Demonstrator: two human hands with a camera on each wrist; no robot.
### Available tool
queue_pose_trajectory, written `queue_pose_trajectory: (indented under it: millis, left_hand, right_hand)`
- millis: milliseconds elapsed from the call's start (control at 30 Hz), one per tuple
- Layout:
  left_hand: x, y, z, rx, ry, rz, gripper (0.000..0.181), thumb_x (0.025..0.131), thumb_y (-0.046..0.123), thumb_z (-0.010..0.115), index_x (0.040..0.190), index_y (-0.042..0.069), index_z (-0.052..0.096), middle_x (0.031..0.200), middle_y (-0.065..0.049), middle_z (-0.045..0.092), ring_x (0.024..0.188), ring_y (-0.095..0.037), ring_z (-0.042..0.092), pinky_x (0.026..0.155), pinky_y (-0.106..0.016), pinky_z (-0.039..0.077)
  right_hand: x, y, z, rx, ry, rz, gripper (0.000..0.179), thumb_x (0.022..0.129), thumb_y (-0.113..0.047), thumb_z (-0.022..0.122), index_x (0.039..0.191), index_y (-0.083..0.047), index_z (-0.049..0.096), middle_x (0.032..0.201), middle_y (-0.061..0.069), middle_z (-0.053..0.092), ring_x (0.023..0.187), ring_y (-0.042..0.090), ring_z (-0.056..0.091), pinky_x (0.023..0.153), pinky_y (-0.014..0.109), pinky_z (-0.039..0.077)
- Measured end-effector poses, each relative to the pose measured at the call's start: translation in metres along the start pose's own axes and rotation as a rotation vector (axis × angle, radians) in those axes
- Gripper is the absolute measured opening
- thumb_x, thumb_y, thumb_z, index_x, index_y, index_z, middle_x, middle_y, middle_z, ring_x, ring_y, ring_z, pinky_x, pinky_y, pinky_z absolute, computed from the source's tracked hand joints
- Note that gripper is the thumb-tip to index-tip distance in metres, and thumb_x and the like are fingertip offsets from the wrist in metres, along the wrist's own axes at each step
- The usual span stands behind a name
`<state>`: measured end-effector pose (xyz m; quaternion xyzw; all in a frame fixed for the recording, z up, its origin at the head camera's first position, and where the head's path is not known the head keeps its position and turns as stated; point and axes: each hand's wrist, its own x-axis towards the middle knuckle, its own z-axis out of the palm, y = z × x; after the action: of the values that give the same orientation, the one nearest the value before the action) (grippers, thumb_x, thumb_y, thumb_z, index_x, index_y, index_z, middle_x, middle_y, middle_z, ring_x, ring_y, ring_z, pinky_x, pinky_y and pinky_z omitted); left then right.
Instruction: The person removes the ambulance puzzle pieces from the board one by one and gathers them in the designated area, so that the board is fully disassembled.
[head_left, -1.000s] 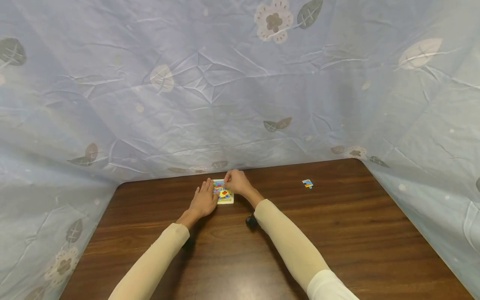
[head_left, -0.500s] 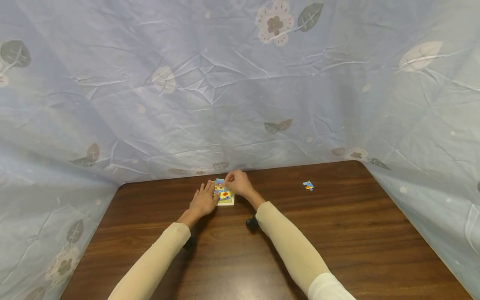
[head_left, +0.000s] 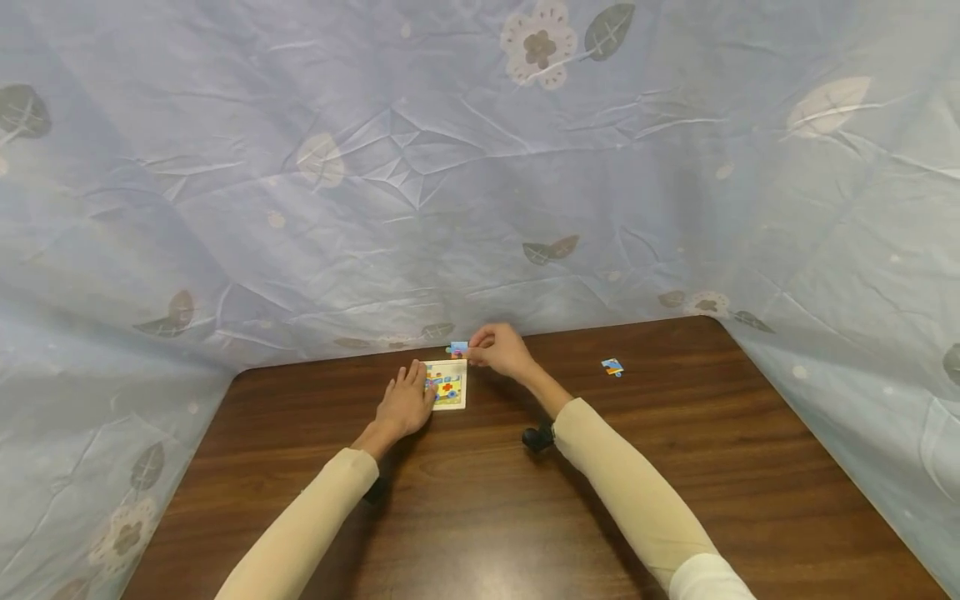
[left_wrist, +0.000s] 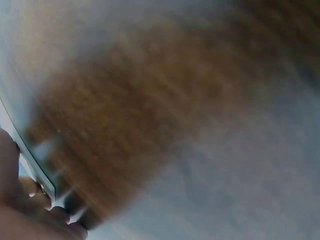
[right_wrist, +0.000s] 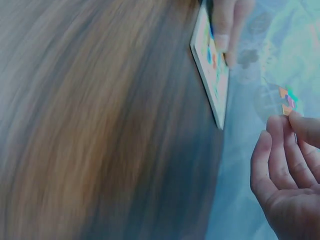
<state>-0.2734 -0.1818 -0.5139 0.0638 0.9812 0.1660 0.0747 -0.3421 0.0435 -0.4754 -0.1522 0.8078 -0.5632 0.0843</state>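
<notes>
My right hand (head_left: 502,354) pinches a jigsaw puzzle piece (head_left: 457,348) between thumb and fingertips, just beyond the board's far edge. In the right wrist view this piece (right_wrist: 286,101) shows orange, pink and blue-green. The white-framed puzzle board (head_left: 462,385) lies flat on the table, with a yellow and blue picture bearing a red cross. Across its left side rests my left hand (head_left: 401,404), fingers extended and thumb over the picture. That hand covers part of the board. The left wrist view catches only some fingers (left_wrist: 30,205) at the board's edge, blurred.
Another loose puzzle piece (head_left: 612,366), blue and orange, lies to the right on the brown wooden table (head_left: 465,500). A pale blue curtain (head_left: 375,208) with leaves and flowers hangs behind the table and along both sides.
My right hand has lifted a puzzle piece off the upper part of the board and moved it away, slightly right and past the far edge. The left hand stays on the board.
</notes>
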Motion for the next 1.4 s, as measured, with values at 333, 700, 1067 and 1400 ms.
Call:
queue_pose_trajectory:
  millis: [333,700,1067,1400]
  left_hand:
    - [-0.001,0.000,-0.002,-0.017,-0.025,0.023,0.070,0.115,0.038,0.030,0.166,-0.006,0.011,0.175,-0.026,0.007,0.164,-0.046,0.007,0.134,-0.062,0.010]
    - [-0.012,-0.008,-0.009,0.131,-0.090,0.155,0.076,0.114,0.049,0.034,0.168,0.001,0.010,0.177,-0.021,0.006,0.166,-0.040,0.007,0.134,-0.063,0.011]
    - [-0.014,-0.025,-0.010,0.188,-0.128,0.219,0.080,0.113,0.055,0.032,0.169,0.005,0.005,0.179,-0.015,0.001,0.167,-0.035,0.005,0.135,-0.060,0.012]
    - [-0.013,-0.030,-0.004,0.189,-0.121,0.222,0.082,0.112,0.057,0.030,0.169,0.005,0.004,0.179,-0.014,-0.001,0.167,-0.035,0.005,0.135,-0.060,0.010]
  right_hand:
    - [-0.028,-0.003,-0.058,-0.017,0.009,-0.002,0.024,0.101,-0.008,0.070,0.122,0.001,0.073,0.108,0.020,0.080,0.099,0.035,0.079,0.095,0.053,0.063]
    - [-0.056,0.018,-0.117,0.000,0.083,0.097,0.025,0.100,-0.008,0.071,0.119,0.008,0.075,0.122,0.029,0.074,0.106,0.040,0.077,0.095,0.047,0.064]
    - [-0.071,0.053,-0.151,-0.012,0.088,0.195,0.023,0.099,-0.003,0.072,0.116,0.012,0.074,0.115,0.030,0.076,0.094,0.034,0.080,0.087,0.041,0.066]
    - [-0.075,0.069,-0.161,-0.004,0.096,0.263,0.025,0.097,0.000,0.072,0.117,0.015,0.072,0.108,0.029,0.078,0.082,0.023,0.081,0.077,0.034,0.067]
